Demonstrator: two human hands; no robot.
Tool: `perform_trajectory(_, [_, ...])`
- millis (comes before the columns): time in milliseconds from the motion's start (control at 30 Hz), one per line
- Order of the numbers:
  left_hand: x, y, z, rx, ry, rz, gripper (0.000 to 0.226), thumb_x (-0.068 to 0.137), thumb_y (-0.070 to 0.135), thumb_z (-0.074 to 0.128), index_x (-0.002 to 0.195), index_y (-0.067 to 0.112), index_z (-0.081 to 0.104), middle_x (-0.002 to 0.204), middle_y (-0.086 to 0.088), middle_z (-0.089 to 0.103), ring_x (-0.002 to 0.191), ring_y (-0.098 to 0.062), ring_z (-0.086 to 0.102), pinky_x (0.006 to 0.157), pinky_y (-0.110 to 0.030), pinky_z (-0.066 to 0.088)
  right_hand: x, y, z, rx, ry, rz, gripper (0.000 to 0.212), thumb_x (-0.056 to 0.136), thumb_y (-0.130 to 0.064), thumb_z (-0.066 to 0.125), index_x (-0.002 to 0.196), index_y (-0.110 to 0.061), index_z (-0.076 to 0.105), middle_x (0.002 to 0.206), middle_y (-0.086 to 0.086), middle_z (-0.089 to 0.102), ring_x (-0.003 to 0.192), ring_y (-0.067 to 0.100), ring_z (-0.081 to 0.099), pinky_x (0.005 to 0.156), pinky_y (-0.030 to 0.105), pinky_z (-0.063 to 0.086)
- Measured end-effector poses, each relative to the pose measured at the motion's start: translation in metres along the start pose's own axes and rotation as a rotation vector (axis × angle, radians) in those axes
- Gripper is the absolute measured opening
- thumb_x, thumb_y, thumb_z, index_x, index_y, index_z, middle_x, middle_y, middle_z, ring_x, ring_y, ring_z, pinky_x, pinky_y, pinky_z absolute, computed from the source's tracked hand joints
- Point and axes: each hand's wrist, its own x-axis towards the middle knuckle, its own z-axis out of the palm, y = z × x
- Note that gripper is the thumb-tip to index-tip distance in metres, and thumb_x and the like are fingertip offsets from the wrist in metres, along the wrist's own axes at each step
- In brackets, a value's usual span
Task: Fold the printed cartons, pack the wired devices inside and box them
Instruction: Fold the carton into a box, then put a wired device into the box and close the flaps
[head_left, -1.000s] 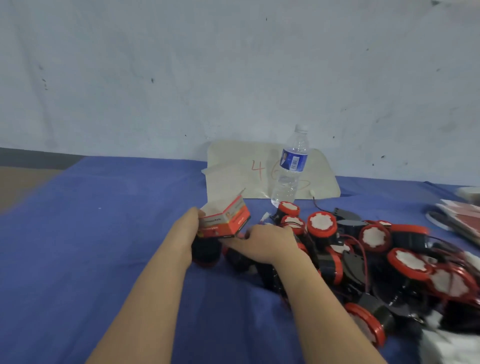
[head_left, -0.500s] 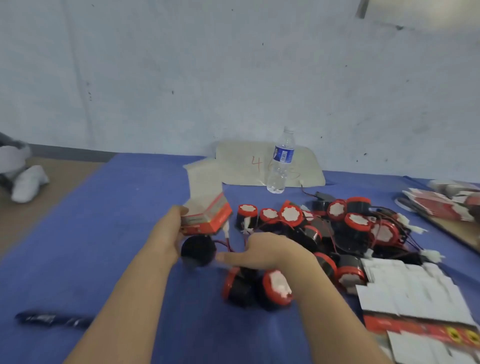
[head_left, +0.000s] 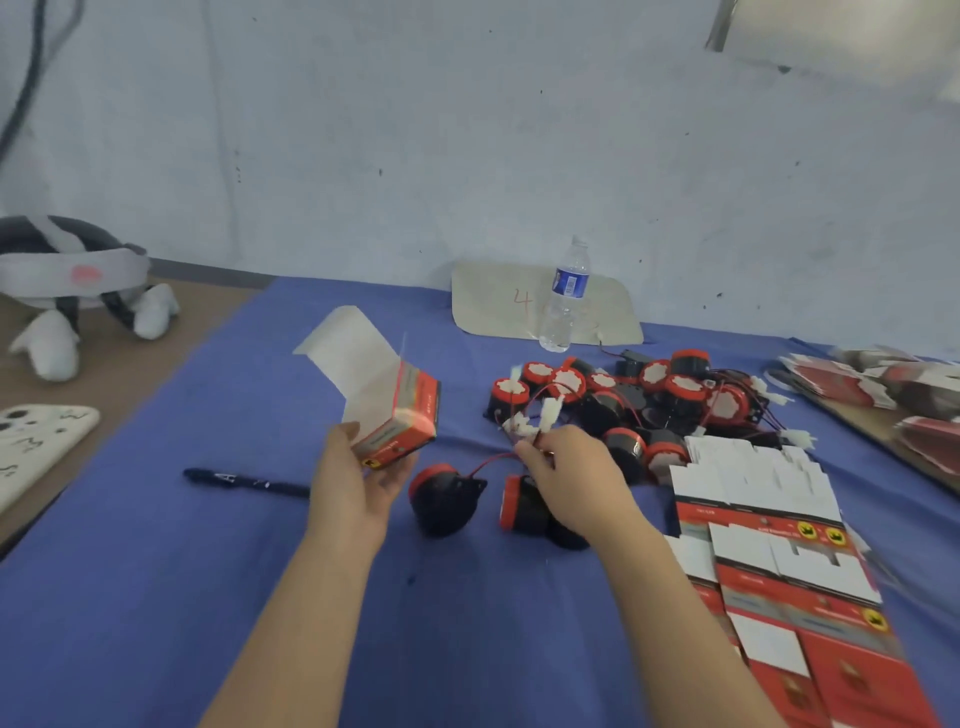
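Carton raised and open, wire gathered.
The left grip now clasps the carton higher, flap up. The right grip has risen to pinch the connectors of 1 device lying on the surface; insertion looks next.

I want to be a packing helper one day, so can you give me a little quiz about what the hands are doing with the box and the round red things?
1. True or false: the left hand holds a folded carton whose top flap stands open.
2. What does the right hand pinch? A) a pen B) wires with white plugs C) a bottle
3. Fill the gap: the device between the hands lies on the ___ cloth, outside the carton.
Key: 1 true; 2 B; 3 blue.
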Motion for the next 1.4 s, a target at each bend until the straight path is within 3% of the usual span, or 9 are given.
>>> perform_trajectory(133, [-0.011, 0.001, -0.009, -0.225, -0.29, -0.21, 0.022, 0.086, 0.018, 0.055, 0.078, 0.01, 0.073, 0.074, -0.006, 0.07, 0.064, -0.023, 0.071, 0.058, -0.03, 0.06, -0.003, 0.008, 0.011, 0.106, 0.269, 0.074, 0.036, 0.101, -0.036, 0.042, 0.09, -0.01, 0.064, 0.096, 0.008, 0.058, 0.079, 0.023, 0.051, 0.065, 0.031, 0.038])
perform_trajectory(267, [-0.021, -0.009, -0.006, 0.184, -0.589, -0.438, 0.04, 0.069, 0.035, 0.055, 0.086, 0.006, 0.077, 0.094, -0.014, 0.073, 0.092, -0.031, 0.071, 0.083, -0.046, 0.053, 0.011, 0.005, 0.016, 0.674, 0.3, 0.207, 0.033, 0.101, -0.028, 0.042, 0.094, -0.006, 0.066, 0.085, 0.01, 0.069, 0.08, 0.026, 0.066, 0.075, 0.027, 0.052])
perform_trajectory(567, [0.007, -0.019, 0.003, 0.114, -0.151, -0.196, 0.027, 0.094, 0.029, 0.037, 0.094, 0.019, 0.061, 0.092, -0.003, 0.066, 0.092, -0.018, 0.063, 0.087, -0.035, 0.044, 0.021, 0.017, 0.011, 1.277, 0.433, 0.305, 0.027, 0.1, -0.02, 0.044, 0.085, -0.014, 0.066, 0.076, 0.002, 0.071, 0.071, 0.01, 0.068, 0.06, 0.02, 0.054])
perform_trajectory(800, [0.013, -0.031, -0.001, 0.226, 0.043, -0.008, 0.019, 0.095, 0.015, 0.042, 0.1, 0.009, 0.059, 0.094, -0.008, 0.062, 0.08, -0.018, 0.06, 0.061, -0.027, 0.053, 0.022, 0.036, 0.0, 1.691, 0.624, 0.511, 0.023, 0.103, -0.02, 0.04, 0.109, -0.006, 0.057, 0.095, 0.01, 0.068, 0.093, 0.019, 0.068, 0.072, 0.022, 0.057])
perform_trajectory(900, [0.013, -0.038, -0.003, 0.662, 0.139, 0.264, 0.047, 0.096, 0.015, 0.039, 0.142, 0.013, 0.037, 0.14, -0.009, 0.044, 0.11, -0.02, 0.051, 0.085, -0.034, 0.047, 0.021, 0.04, -0.003, 1.406, 0.628, 0.586, 0.037, 0.099, -0.024, 0.05, 0.128, -0.002, 0.046, 0.103, 0.01, 0.062, 0.086, 0.014, 0.065, 0.075, 0.024, 0.055])
perform_trajectory(1033, [0.007, -0.043, -0.003, 0.971, 0.196, 0.498, 0.056, 0.097, 0.016, 0.039, 0.151, 0.017, 0.022, 0.156, -0.001, 0.009, 0.124, -0.022, 0.04, 0.082, -0.027, 0.032, 0.002, 0.018, 0.002, 0.628, 0.683, 0.325, 0.011, 0.09, -0.018, 0.059, 0.098, -0.019, 0.052, 0.075, -0.012, 0.058, 0.068, 0.001, 0.056, 0.073, 0.031, 0.051])
perform_trajectory(1167, [0.006, -0.043, -0.005, 1.119, 0.256, 0.566, 0.058, 0.095, 0.011, 0.043, 0.149, 0.007, 0.024, 0.159, -0.001, -0.005, 0.132, -0.027, 0.027, 0.088, -0.028, 0.031, 0.0, -0.006, 0.013, 0.183, 0.139, -0.072, 0.028, 0.09, -0.014, 0.053, 0.116, -0.021, 0.061, 0.109, -0.001, 0.064, 0.098, 0.02, 0.058, 0.084, 0.035, 0.048])
perform_trajectory(1267, [0.007, -0.04, -0.005, 0.965, 0.225, 0.535, 0.064, 0.094, 0.01, 0.048, 0.15, 0.008, 0.017, 0.158, -0.005, 0.003, 0.136, -0.022, 0.028, 0.089, -0.025, 0.032, 0.008, -0.006, 0.026, -0.284, -0.168, 0.064, 0.055, 0.092, -0.015, 0.051, 0.144, -0.018, 0.034, 0.146, 0.011, 0.035, 0.135, 0.033, 0.028, 0.111, 0.043, 0.024])
perform_trajectory(1400, [0.009, -0.037, -0.005, 0.705, 0.198, 0.311, 0.081, 0.09, 0.021, 0.058, 0.152, 0.015, 0.006, 0.142, 0.001, 0.036, 0.111, -0.017, 0.047, 0.084, -0.03, 0.039, 0.015, -0.007, 0.031, -0.351, -0.214, 0.209, 0.052, 0.092, -0.01, 0.049, 0.141, -0.012, 0.033, 0.142, 0.015, 0.034, 0.134, 0.038, 0.025, 0.108, 0.047, 0.027])
